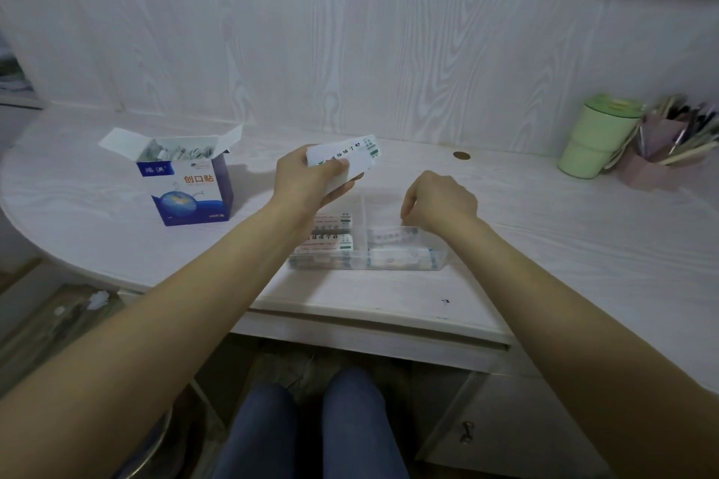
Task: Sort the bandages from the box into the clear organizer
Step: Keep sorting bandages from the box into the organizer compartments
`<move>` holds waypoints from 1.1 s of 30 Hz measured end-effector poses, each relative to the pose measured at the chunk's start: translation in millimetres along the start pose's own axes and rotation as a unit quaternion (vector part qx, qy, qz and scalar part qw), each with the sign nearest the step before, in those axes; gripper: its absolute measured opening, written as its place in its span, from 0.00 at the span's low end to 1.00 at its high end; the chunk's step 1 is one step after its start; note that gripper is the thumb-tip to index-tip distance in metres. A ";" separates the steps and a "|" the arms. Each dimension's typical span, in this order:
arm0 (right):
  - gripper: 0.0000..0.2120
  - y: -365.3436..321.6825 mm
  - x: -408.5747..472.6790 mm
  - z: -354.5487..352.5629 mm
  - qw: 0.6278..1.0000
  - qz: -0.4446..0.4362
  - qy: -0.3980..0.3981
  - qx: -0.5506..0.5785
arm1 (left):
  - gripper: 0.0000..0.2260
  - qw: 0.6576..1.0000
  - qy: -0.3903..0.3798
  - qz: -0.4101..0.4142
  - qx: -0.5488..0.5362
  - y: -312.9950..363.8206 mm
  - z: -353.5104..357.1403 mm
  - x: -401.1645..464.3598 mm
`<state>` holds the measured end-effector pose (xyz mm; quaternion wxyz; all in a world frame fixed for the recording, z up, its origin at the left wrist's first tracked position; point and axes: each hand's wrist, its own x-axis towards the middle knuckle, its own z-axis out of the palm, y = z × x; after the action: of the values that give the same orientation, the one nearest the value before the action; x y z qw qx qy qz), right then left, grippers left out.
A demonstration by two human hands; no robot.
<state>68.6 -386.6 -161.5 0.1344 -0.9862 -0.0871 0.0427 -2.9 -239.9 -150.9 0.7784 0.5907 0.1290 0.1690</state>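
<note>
Head view shows the clear organizer (404,261) nearest on the surface (544,245), wrapped bandages already in its compartments, with the right hand (439,202) curled at its far edge; whether it pinches anything is hidden. Beyond, the left hand (307,179) grips a loose stack of bandages (342,159) that could fan out and drop, and the open box (186,175), well apart to the left, looks light enough to tip when reached into.

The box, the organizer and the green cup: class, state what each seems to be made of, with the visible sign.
Box: printed cardboard, seemingly; its open flaps are thin, creased and plain white inside.
Organizer: clear plastic, glossy; the bandages show through its walls.
Green cup: probably matte plastic; even pastel colour, soft sheen, moulded lid. Silicone or coated metal cannot be ruled out.
</note>
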 end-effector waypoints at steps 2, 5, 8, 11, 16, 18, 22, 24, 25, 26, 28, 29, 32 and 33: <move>0.10 -0.4 2.3 -1.4 1.000 -0.006 -0.010 -0.011 | 0.07 1.000 0.001 -0.001 -0.004 -0.2 0.3 0.1; 0.11 0.5 3.5 -2.7 0.999 -0.020 -0.033 -0.015 | 0.06 1.000 -0.001 -0.001 -0.005 -0.5 0.3 0.7; 0.06 1.7 4.3 -3.4 0.997 -0.049 -0.055 -0.028 | 0.06 1.000 -0.002 0.002 0.000 -0.9 -1.3 1.1; 0.11 1.5 0.7 -8.4 0.992 -0.071 -0.088 -0.048 | 0.06 1.000 -0.008 0.005 0.009 -0.5 -3.3 1.3; 0.13 -1.8 -5.1 -9.1 0.989 -0.085 -0.094 -0.078 | 0.06 1.000 -0.011 0.010 0.009 -1.1 -7.0 -0.3; 0.13 -2.3 -7.6 -6.7 0.990 -0.084 -0.088 -0.074 | 0.06 1.000 -0.010 0.010 0.010 -1.0 -7.5 -1.0; 0.12 -0.8 -12.1 -5.0 0.993 -0.082 -0.067 -0.059 | 0.06 1.000 -0.014 0.009 0.010 -0.4 -7.7 -1.5; 0.10 0.7 -15.0 -9.3 0.994 -0.094 -0.051 0.014 | 0.06 1.000 -0.022 0.007 0.008 0.1 -7.9 -2.1; 0.09 1.5 -17.4 -12.8 0.990 -0.104 -0.042 0.090 | 0.06 1.000 -0.023 0.006 0.005 0.4 -8.4 -2.2; 0.09 1.7 -21.6 -17.5 0.976 -0.113 -0.035 0.183 | 0.06 1.000 -0.022 0.006 0.001 0.7 -9.2 -1.8; 0.08 -1.2 -32.9 -26.2 0.926 -0.118 -0.048 0.356 | 0.07 1.000 -0.029 0.003 -0.009 0.5 -10.5 -2.3; 0.08 -3.6 -36.4 -27.4 0.901 -0.115 -0.053 0.414 | 0.08 0.999 -0.038 -0.002 -0.016 0.1 -10.7 -2.8; 0.06 -12.3 -38.6 -21.5 0.863 -0.108 -0.029 0.492 | 0.11 0.997 -0.068 -0.016 -0.026 -1.6 -9.8 -4.9; 0.04 -13.9 -38.4 -18.8 0.858 -0.105 -0.018 0.502 | 0.11 0.997 -0.074 -0.022 -0.030 -2.0 -9.1 -5.7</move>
<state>30.7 -385.3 -137.4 0.6137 -0.7687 -0.1594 0.0836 -11.5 -234.8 -155.3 0.8065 0.5753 0.0787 0.1114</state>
